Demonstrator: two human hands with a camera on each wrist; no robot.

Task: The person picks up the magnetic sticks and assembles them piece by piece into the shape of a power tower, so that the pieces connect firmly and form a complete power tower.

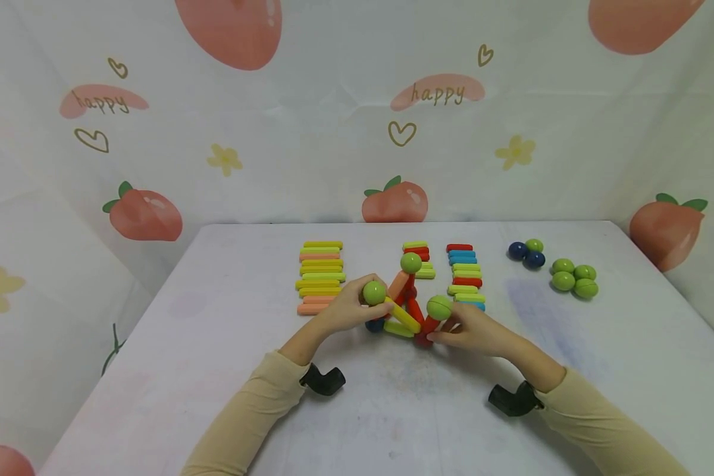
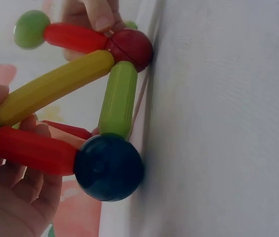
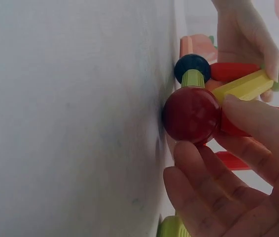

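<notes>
A frame of magnetic rods and balls stands mid-table between the hands. My left hand (image 1: 346, 309) holds its left upper corner, thumb on the end of a yellow rod (image 1: 404, 316) beside a green ball (image 1: 374, 293). That rod slopes down to a dark red ball (image 3: 191, 114) at the front. My right hand (image 3: 248, 163) grips a red rod (image 2: 75, 38) rising from this ball, thumb on the rod and fingertips close under the ball. A lime rod (image 2: 118, 98) links the red ball to a navy ball (image 2: 109, 168), from which another red rod (image 2: 33, 150) rises.
Yellow, lime and salmon rods (image 1: 321, 270) lie in a column behind the left hand. Shorter rods (image 1: 467, 268) in red, blue and lime form columns behind the frame. Navy balls (image 1: 534, 260) and green balls (image 1: 586, 288) sit at the back right.
</notes>
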